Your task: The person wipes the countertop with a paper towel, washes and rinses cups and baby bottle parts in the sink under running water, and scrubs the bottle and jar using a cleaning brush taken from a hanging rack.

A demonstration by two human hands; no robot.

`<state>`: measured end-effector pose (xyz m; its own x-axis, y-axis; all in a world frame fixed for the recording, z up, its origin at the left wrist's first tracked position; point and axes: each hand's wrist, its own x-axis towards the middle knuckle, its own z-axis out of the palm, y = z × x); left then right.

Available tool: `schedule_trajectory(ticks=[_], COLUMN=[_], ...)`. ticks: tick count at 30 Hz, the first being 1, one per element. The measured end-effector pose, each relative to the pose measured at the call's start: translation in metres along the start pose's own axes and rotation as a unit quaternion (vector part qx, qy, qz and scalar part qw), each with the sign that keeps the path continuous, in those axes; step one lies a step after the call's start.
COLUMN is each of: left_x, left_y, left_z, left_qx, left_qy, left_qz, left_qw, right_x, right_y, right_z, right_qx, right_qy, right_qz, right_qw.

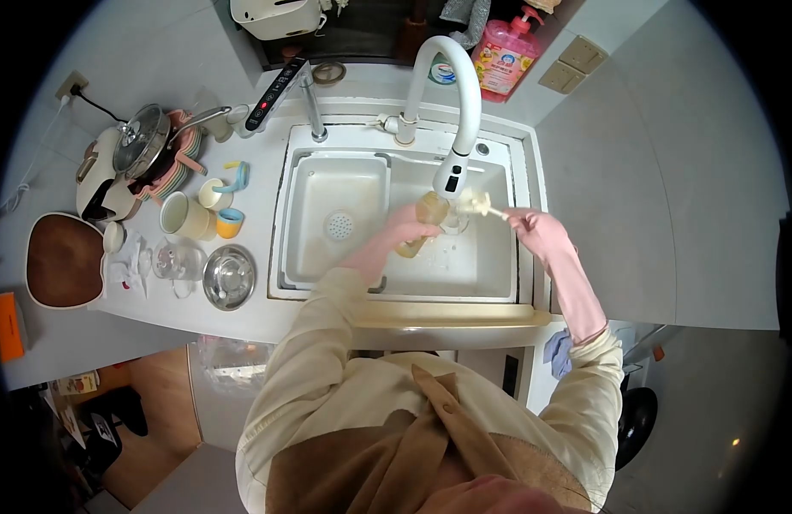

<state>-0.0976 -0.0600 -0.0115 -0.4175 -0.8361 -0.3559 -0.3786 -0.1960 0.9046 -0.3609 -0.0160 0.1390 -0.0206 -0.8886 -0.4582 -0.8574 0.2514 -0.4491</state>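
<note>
My left hand point(404, 226), in a pink rubber glove, is closed round a yellowish see-through bottle point(429, 207), tilted over the right part of the sink point(499, 274). My right hand point(538, 232), gloved the same way, grips the thin handle of a cleaning brush point(476, 203) with a pale, bushy head. That head is close to the bottle's upper end, apart from its inside. Just above both hangs the spout of the white tap point(456, 163). Whether water runs from it is hard to make out.
A white basin insert point(340, 180) with a drain fills the sink's left side. On the left counter stand a steel bowl point(229, 277), a clear jug point(175, 259), cups point(229, 224) and a lidded pan point(142, 141). Behind the sink is a pink pump bottle point(503, 64).
</note>
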Motion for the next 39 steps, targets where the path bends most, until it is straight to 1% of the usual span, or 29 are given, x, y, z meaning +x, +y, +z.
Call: schedule_trajectory(ticks=[2,3,5,6,7,8,10,11,12,14,16,17,19,20,23,24,26,27,29,30,31,32,33,34,35,36,37,38,39], left_x=[-0.008,-0.003,0.011,0.008,0.002,-0.003,-0.006,-0.007,-0.003,0.008,0.002,-0.001,-0.006,-0.007,-0.007,-0.003,0.013,0.016,0.014,0.022,0.035,0.046,0.046,0.045,0.038,0.024,0.01,-0.004,-0.01], left_y=[0.012,0.005,-0.014,-0.011,-0.004,0.003,0.01,0.012,0.006,-0.011,-0.003,0.0,0.01,0.014,0.02,0.012,-0.007,-0.002,0.009,0.009,0.002,-0.006,-0.006,-0.007,-0.011,-0.006,0.008,0.029,0.041], left_z=[-0.005,-0.002,0.001,0.0,-0.001,-0.002,-0.006,-0.008,-0.007,-0.005,-0.009,-0.01,-0.011,-0.012,-0.012,-0.013,-0.013,-0.015,-0.017,-0.022,-0.026,-0.027,-0.024,-0.02,-0.015,-0.012,-0.007,-0.002,0.003], left_qx=[0.009,0.001,-0.012,0.032,0.076,0.12,0.123,0.124,0.106,0.067,0.075,0.077,0.091,0.099,0.152,0.068,-0.102,-0.126,-0.175,-0.126,-0.076,-0.026,0.017,-0.031,-0.077,-0.123,-0.036,0.052,0.138], left_qy=[-0.024,-0.025,-0.024,-0.003,0.018,0.038,0.015,0.003,-0.003,-0.012,0.008,0.017,0.014,0.011,0.008,-0.006,-0.037,-0.073,-0.148,-0.207,-0.266,-0.325,-0.339,-0.303,-0.264,-0.225,-0.129,-0.031,0.072], left_qz=[0.006,0.038,0.101,0.096,0.09,0.085,0.07,0.062,0.099,0.172,0.137,0.118,0.097,0.087,0.1,0.128,0.185,0.182,0.169,0.164,0.157,0.149,0.121,0.117,0.111,0.104,0.088,0.073,0.058], left_qw=[1.0,0.999,0.995,0.995,0.993,0.988,0.99,0.99,0.989,0.983,0.988,0.99,0.991,0.991,0.983,0.989,0.977,0.972,0.959,0.956,0.948,0.934,0.933,0.945,0.955,0.961,0.987,0.995,0.986], right_x=[-0.007,0.005,0.015,0.02,0.026,0.029,0.032,0.044,0.061,0.069,0.061,0.071,0.068,0.066,0.057,0.055,0.043,0.039,0.054,0.049,0.043,0.041,0.04,0.041,0.054,0.049,0.039,0.035,0.054], right_y=[-0.025,-0.019,-0.027,-0.033,-0.043,-0.052,-0.069,-0.065,-0.057,-0.06,-0.072,-0.07,-0.071,-0.071,-0.071,-0.071,-0.06,-0.053,-0.018,-0.021,-0.025,-0.03,-0.031,-0.032,-0.017,-0.027,-0.045,-0.055,-0.033], right_z=[-0.008,0.003,0.004,0.004,0.006,0.005,0.001,0.005,0.014,0.018,0.014,0.015,0.018,0.02,0.01,0.007,0.005,0.002,0.016,0.015,0.014,0.013,0.012,0.011,0.019,0.022,0.024,0.023,0.038], right_qx=[-0.101,-0.158,-0.238,-0.279,-0.342,-0.307,-0.232,-0.309,-0.383,-0.475,-0.515,-0.496,-0.373,-0.306,-0.178,-0.136,-0.037,0.014,0.068,0.056,0.036,-0.001,-0.037,-0.071,-0.043,-0.029,-0.016,-0.003,0.112], right_qy=[0.053,0.088,0.059,0.042,0.003,-0.027,-0.088,-0.094,-0.099,-0.07,-0.01,-0.009,-0.043,-0.058,-0.055,-0.054,-0.031,-0.017,0.01,0.056,0.108,0.121,0.134,0.147,0.12,0.077,0.033,-0.012,-0.067], right_qz=[-0.06,-0.156,-0.253,-0.3,-0.238,-0.217,-0.171,-0.236,-0.298,-0.353,-0.344,-0.25,-0.144,-0.088,0.003,0.031,-0.01,-0.03,-0.142,-0.249,-0.35,-0.366,-0.38,-0.394,-0.306,-0.165,-0.019,0.127,0.171], right_qw=[0.992,0.971,0.936,0.911,0.909,0.926,0.954,0.917,0.869,0.803,0.785,0.831,0.915,0.946,0.983,0.989,0.999,0.999,0.987,0.965,0.93,0.923,0.915,0.905,0.944,0.983,0.999,0.992,0.977])
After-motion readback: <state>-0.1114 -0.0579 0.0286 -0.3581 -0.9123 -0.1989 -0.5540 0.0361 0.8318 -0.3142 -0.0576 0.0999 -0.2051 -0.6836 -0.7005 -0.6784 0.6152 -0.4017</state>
